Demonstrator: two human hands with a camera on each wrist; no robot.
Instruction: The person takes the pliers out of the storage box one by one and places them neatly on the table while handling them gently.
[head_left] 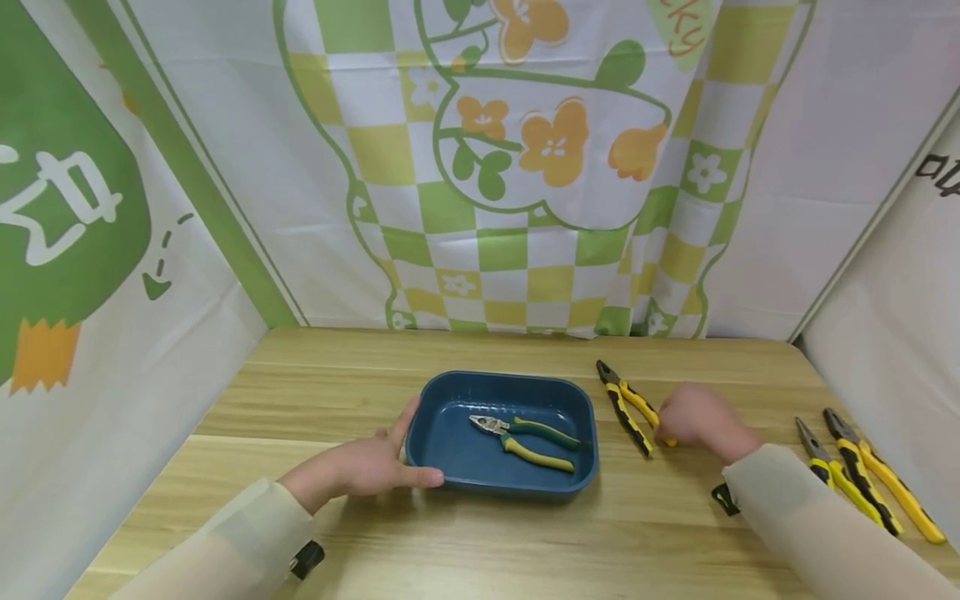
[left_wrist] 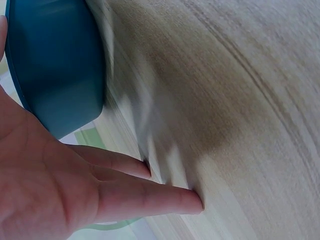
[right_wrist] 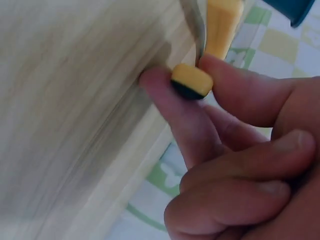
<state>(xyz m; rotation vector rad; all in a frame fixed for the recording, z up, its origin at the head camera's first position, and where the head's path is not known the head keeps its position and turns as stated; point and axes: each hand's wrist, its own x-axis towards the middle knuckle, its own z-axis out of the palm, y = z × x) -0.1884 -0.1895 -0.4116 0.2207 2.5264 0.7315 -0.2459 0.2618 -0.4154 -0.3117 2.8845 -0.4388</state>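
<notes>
A dark blue tray [head_left: 465,479] holds combination pliers [head_left: 536,442] with one green and one yellow-green handle. At its left end my left hand [head_left: 367,462] touches the tray, thumb along the front rim. In the left wrist view, two straight fingers [left_wrist: 150,197] of that hand reach down to the tabletop beside the tray's wall [left_wrist: 60,65]. Right of the tray lie pliers with yellow-and-black handles [head_left: 628,408], jaws pointing away. My right hand [head_left: 701,421] pinches the end of one handle [right_wrist: 192,80] between thumb and index finger; its other fingers are curled.
Two more pliers lie at the right, beside my right forearm: one with bright yellow-green handles [head_left: 855,492], one with yellow-and-black handles [head_left: 888,475]. The wooden table [head_left: 300,392] ends at a checkered curtain [head_left: 502,250] behind and white fabric walls at both sides.
</notes>
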